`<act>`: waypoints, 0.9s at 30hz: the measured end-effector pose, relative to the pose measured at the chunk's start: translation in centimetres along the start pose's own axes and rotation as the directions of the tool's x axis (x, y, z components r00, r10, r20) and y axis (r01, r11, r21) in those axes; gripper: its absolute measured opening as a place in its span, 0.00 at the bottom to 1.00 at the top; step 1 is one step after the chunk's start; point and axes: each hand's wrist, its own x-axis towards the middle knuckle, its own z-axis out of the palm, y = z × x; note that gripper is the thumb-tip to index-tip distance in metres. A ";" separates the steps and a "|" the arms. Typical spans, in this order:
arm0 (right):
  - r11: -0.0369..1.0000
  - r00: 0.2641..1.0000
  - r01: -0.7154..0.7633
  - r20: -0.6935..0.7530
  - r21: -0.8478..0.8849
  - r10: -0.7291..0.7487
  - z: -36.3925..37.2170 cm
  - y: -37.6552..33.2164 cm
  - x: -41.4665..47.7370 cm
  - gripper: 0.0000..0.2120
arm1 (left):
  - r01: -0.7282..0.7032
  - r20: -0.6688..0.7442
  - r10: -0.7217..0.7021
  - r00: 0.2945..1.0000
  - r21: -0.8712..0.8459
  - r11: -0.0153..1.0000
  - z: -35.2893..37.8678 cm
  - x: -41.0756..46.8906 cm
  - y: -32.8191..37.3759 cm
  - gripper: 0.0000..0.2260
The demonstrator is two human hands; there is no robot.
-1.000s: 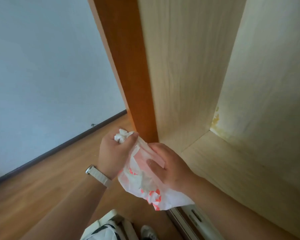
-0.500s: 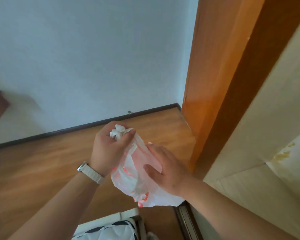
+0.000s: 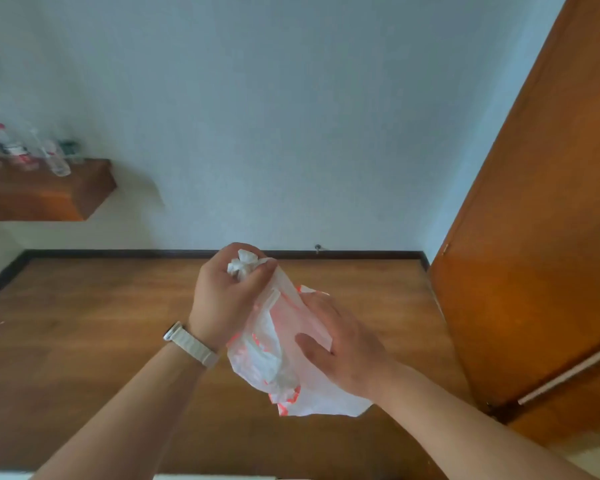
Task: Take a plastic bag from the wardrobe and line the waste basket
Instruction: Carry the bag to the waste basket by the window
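A crumpled white plastic bag [image 3: 274,362] with red print hangs between both hands at the centre of the view. My left hand [image 3: 222,299], with a white watch strap on the wrist, is closed around the bag's bunched top, whose knot sticks out above the fingers. My right hand [image 3: 343,344] lies against the bag's right side, thumb pressed on the plastic. The brown wardrobe door [image 3: 541,258] stands at the right edge. No waste basket is in view.
A wooden floor [image 3: 84,341] runs to a pale blue wall with a dark skirting board [image 3: 153,253]. A wall-mounted wooden shelf [image 3: 45,192] at the left carries several plastic bottles. A metal handle bar [image 3: 568,375] crosses the wardrobe door low down.
My view has swung left, away from the wardrobe's inside towards the wall and floor. Both hands keep the same hold on the bag. The shelf with bottles has come into sight.
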 end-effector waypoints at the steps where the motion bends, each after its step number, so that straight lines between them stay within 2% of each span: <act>1: 1.000 1.000 0.020 0.007 -0.001 -0.020 0.2 -0.4 1.0 0.26 | 0.008 -0.029 -0.008 1.000 -0.002 1.000 -0.8 0.4 -0.1 0.05; 9: 0.970 0.970 0.224 0.078 0.100 -0.232 3.2 -3.2 8.6 0.25 | 0.031 -0.245 -0.022 0.969 0.034 0.999 -6.5 2.6 -1.1 0.04; 15: 0.916 0.924 0.337 0.110 0.218 -0.366 5.9 -3.1 15.7 0.25 | 0.077 -0.397 -0.032 0.917 0.099 0.992 -8.2 5.8 -2.8 0.04; 22: 0.849 0.841 0.420 0.216 0.321 -0.497 7.1 0.1 27.5 0.24 | 0.188 -0.560 -0.066 0.826 0.164 0.968 -6.7 14.1 -5.8 0.03; 27: 0.819 0.783 0.455 0.280 0.349 -0.555 5.1 3.3 36.8 0.24 | 0.256 -0.618 -0.086 0.782 0.192 0.947 -3.9 22.1 -6.9 0.03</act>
